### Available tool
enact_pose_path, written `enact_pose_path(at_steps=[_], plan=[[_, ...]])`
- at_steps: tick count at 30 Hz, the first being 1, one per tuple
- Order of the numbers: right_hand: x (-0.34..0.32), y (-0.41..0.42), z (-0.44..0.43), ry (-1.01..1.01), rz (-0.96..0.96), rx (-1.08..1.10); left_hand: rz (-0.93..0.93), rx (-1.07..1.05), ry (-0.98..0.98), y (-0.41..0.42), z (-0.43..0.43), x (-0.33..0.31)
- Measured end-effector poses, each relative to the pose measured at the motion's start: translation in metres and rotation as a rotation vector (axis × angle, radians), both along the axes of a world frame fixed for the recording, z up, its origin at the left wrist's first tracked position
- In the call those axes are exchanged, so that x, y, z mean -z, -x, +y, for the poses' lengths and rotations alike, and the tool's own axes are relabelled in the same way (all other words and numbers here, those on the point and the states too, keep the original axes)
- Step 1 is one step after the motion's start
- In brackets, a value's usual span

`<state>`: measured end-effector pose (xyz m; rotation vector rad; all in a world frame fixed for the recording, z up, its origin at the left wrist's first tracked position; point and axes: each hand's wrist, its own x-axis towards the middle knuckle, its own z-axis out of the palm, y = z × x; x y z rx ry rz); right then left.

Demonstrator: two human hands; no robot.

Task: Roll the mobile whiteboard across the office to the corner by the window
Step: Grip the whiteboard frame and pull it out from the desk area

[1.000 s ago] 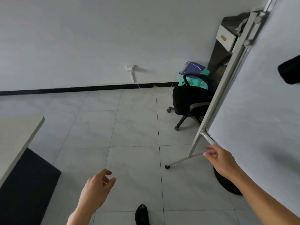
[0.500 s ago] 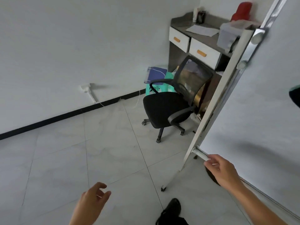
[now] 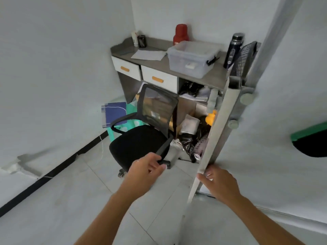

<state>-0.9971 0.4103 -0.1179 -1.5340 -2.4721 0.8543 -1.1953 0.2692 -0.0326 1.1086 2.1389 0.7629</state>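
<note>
The mobile whiteboard point(image 3: 276, 96) fills the right side, its white face turned toward me. Its pale grey upright post point(image 3: 222, 119) runs down the board's left edge. My right hand point(image 3: 218, 183) is wrapped around this post low down, thumb on the front. A green and black eraser point(image 3: 311, 144) sticks to the board at the right edge. My left hand point(image 3: 146, 171) reaches forward and closes on the near armrest of a black office chair point(image 3: 138, 144) that stands just left of the post.
A grey desk point(image 3: 123, 50) with two white drawers stands in the corner, carrying a clear plastic box point(image 3: 191, 57), a red jar point(image 3: 180, 33) and a dark bottle point(image 3: 232, 50). Bags and boxes crowd the floor under it. A green stool with blue cloth point(image 3: 115, 112) sits by the left wall.
The view has swung right and closed in on the desk corner. My left hand rose from my side to the chair's armrest. My right hand stayed on the whiteboard frame.
</note>
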Motion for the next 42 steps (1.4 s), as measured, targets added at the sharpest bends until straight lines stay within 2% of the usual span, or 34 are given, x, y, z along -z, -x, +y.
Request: enact_pose_path(at_steps=[4, 7, 10, 15, 21, 32, 42], plan=[[-0.007, 0.023, -0.009, -0.138, -0.161, 0.124, -0.029, 0.339, -0.145, 0.008, 0.072, -0.027], [-0.007, 0.04, -0.022, -0.189, -0.256, 0.231, -0.125, 0.618, -0.194, 0.001, 0.105, -0.045], [-0.009, 0.053, -0.035, -0.199, -0.257, 0.358, -0.166, 0.798, -0.207, -0.01, 0.122, -0.049], [-0.014, 0.054, -0.068, -0.192, -0.204, 0.498, -0.173, 0.844, -0.301, -0.017, 0.104, -0.044], [-0.009, 0.038, -0.144, -0.158, -0.166, 0.506, -0.167, 0.869, -0.337, -0.03, 0.034, -0.039], [-0.007, 0.015, -0.262, -0.202, -0.138, 0.35, -0.207, 0.702, -0.369, -0.054, -0.106, -0.035], [0.0, 0.073, -0.365, -0.18, -0.162, 0.246, -0.249, 0.634, -0.33, 0.009, -0.221, -0.039]])
